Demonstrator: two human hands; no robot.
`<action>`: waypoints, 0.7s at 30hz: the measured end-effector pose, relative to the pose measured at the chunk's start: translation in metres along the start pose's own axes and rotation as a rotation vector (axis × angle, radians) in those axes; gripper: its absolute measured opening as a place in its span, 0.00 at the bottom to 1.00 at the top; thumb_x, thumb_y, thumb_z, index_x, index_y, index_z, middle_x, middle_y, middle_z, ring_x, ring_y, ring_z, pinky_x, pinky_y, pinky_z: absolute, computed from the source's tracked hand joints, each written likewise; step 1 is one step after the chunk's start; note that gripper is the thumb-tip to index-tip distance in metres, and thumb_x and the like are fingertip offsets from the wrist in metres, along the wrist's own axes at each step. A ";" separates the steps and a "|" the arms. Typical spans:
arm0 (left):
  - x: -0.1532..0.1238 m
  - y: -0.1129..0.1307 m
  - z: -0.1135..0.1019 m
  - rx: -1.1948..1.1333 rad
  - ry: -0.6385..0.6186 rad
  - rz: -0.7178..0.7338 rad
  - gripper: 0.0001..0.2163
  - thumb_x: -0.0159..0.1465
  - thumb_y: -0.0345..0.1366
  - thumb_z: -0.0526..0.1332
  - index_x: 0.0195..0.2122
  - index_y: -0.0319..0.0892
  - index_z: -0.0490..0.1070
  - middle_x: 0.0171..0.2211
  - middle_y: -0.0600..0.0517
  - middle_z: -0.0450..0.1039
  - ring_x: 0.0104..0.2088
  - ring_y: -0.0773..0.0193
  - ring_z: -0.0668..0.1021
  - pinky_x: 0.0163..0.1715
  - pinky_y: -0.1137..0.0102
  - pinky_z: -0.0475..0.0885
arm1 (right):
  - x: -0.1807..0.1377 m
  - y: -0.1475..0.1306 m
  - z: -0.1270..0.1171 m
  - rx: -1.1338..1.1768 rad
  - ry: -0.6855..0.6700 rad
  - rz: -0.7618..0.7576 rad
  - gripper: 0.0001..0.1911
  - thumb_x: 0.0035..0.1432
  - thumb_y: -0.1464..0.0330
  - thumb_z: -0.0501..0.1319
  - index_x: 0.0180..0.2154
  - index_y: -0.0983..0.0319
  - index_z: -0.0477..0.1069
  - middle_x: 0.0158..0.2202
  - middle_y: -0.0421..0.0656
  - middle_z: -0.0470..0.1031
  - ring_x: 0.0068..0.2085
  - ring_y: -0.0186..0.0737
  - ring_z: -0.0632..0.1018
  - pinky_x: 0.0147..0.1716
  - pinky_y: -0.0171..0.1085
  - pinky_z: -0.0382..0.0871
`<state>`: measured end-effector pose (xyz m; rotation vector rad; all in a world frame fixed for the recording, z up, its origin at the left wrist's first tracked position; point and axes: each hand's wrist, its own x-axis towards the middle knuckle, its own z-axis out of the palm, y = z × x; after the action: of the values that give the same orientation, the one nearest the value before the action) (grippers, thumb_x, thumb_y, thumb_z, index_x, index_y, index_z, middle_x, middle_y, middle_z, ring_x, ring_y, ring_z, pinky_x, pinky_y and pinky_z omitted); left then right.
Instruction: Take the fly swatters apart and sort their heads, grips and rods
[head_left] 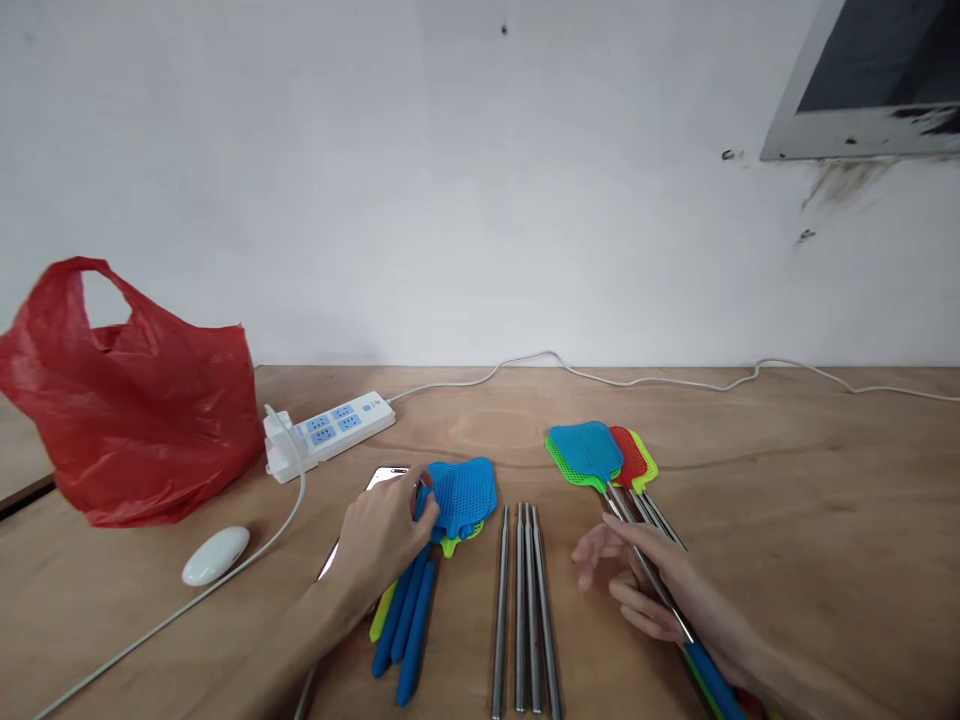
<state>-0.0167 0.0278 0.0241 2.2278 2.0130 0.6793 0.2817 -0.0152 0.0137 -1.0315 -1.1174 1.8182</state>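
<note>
My left hand [386, 530] is closed on the left edge of a blue fly swatter head [463, 492], pinching it between thumb and fingers. A yellow-green head [450, 545] shows partly beneath it. Below this hand lie several blue handles [415, 635] and a yellow handle [382, 612]. My right hand [652, 580] has its fingers loosely apart, beside and against the metal rod of a fly swatter with a blue head [592, 450] and blue handle [709, 680]. Green, red [628, 458] and yellow swatters lie under it, their lower parts largely hidden.
Several loose metal rods [529, 610] lie between my hands. A phone [386, 476] is partly covered by my left hand. Further left are a white power strip [330, 435], a white oval device [216, 556] and a red plastic bag [150, 420]. A white cable [645, 381] runs along the wall.
</note>
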 end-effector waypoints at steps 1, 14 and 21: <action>-0.001 0.000 0.000 0.020 0.000 0.009 0.07 0.63 0.38 0.56 0.38 0.47 0.71 0.23 0.54 0.70 0.26 0.56 0.75 0.24 0.71 0.54 | 0.001 0.001 0.000 0.013 0.006 -0.001 0.26 0.59 0.48 0.60 0.34 0.66 0.76 0.33 0.46 0.80 0.12 0.18 0.52 0.12 0.28 0.43; -0.017 0.015 0.002 -0.117 -0.060 0.458 0.14 0.73 0.40 0.49 0.32 0.44 0.69 0.24 0.54 0.69 0.23 0.64 0.69 0.26 0.70 0.58 | 0.008 0.001 -0.004 0.059 0.380 -0.198 0.31 0.51 0.41 0.64 0.22 0.62 0.63 0.16 0.29 0.46 0.17 0.24 0.45 0.16 0.27 0.39; -0.019 0.020 -0.005 -0.227 -0.079 0.497 0.15 0.74 0.39 0.48 0.32 0.43 0.67 0.27 0.53 0.69 0.26 0.64 0.70 0.28 0.70 0.61 | 0.009 0.006 -0.002 0.133 0.161 -0.125 0.22 0.54 0.49 0.68 0.34 0.62 0.73 0.22 0.35 0.65 0.17 0.23 0.59 0.14 0.27 0.47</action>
<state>-0.0013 0.0055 0.0301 2.5719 1.2707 0.7910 0.2786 -0.0083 0.0054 -0.9890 -0.9302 1.6559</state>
